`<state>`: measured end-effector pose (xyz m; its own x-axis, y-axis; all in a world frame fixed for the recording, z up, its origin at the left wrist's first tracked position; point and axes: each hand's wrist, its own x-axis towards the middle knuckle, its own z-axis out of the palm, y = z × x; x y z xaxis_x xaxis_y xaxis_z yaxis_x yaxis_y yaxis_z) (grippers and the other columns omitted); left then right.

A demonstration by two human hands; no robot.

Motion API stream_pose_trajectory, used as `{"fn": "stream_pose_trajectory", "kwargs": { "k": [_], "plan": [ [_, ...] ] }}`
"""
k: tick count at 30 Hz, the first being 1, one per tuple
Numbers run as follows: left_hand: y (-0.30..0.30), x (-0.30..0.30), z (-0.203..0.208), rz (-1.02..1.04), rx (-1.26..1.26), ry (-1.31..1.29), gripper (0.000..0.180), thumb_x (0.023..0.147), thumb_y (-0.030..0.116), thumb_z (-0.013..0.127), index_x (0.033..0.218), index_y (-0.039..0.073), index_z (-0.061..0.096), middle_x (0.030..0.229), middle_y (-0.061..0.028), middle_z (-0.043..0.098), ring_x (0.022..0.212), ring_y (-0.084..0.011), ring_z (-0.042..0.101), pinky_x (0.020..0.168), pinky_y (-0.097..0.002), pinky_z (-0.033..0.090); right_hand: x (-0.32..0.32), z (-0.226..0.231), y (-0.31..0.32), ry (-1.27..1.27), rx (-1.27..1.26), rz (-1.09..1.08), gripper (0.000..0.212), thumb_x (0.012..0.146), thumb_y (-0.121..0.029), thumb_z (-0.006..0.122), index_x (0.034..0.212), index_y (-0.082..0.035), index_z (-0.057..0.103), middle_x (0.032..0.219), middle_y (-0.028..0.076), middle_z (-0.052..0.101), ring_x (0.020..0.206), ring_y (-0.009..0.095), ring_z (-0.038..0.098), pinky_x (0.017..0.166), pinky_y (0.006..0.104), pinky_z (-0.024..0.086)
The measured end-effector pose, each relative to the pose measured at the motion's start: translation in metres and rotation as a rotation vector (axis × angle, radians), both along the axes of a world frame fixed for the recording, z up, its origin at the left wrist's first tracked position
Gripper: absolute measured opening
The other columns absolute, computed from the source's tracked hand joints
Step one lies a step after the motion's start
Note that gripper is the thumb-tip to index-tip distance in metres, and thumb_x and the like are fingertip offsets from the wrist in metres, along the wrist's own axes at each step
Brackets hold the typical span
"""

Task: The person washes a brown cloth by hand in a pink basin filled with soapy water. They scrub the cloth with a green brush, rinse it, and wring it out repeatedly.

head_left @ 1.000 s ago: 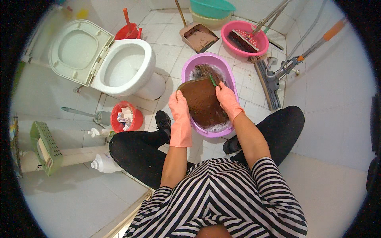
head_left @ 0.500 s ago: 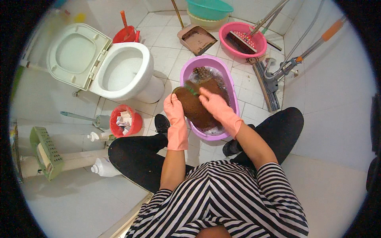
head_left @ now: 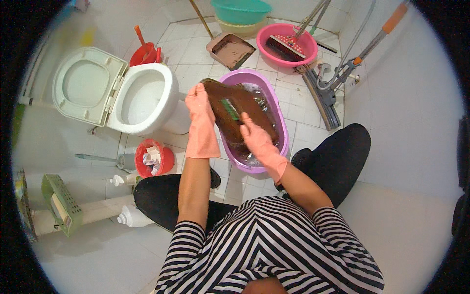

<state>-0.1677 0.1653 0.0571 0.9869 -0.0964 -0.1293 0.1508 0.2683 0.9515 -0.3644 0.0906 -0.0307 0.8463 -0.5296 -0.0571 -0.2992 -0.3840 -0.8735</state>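
Note:
Both my hands wear pink rubber gloves. My left hand (head_left: 199, 104) is closed on the near-left edge of a wet brown mat (head_left: 252, 105), lifting it at a slant out of a purple basin (head_left: 282, 120). A scrubbing brush with a green part (head_left: 229, 109) lies against the mat's face, and my right hand (head_left: 255, 138) grips its near end. The far end of the mat reaches down into the sudsy water, where its lower part is hidden. Suds (head_left: 252, 160) show along the basin's inner wall.
At the left stand a toilet (head_left: 169, 93) with its lid raised and a red waste bin (head_left: 167, 161) of crumpled paper. Beyond the basin are a dustpan (head_left: 230, 48), a pink basin (head_left: 313, 46) holding a broom head (head_left: 286, 46), and a mop (head_left: 320, 98) at the right.
My left hand has risen away from me and to the left, pulling the mat higher and showing more of it. The brush has shifted down and slightly left on the mat with my right hand.

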Motion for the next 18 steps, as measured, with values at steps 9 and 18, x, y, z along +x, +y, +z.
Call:
{"fn": "stream_pose_trajectory", "kwargs": {
  "k": [9,18],
  "plan": [
    [-0.03,0.043,0.059,-0.048,0.075,-0.135,0.027,0.103,0.024,0.07,0.117,0.001,0.072,0.092,0.0009,0.066,0.081,-0.0107,0.056,0.076,-0.029,0.049,0.021,0.034,-0.012,-0.361,0.117,-0.099,0.048,0.106,-0.025,0.059,0.151,-0.009,0.054,0.144,0.022,0.062,0.135,0.034,0.059,0.11,0.0373,0.046],
    [-0.036,0.022,0.127,-0.116,0.025,-0.187,0.026,0.103,0.024,0.068,0.116,0.002,0.071,0.108,-0.0042,0.071,0.098,-0.0188,0.064,0.09,-0.036,0.051,-0.005,0.056,-0.042,0.163,0.348,-0.128,0.06,0.107,-0.043,0.046,0.16,-0.016,0.04,0.144,0.027,0.059,0.129,0.045,0.059,0.11,0.0461,0.047]
  ]
}}
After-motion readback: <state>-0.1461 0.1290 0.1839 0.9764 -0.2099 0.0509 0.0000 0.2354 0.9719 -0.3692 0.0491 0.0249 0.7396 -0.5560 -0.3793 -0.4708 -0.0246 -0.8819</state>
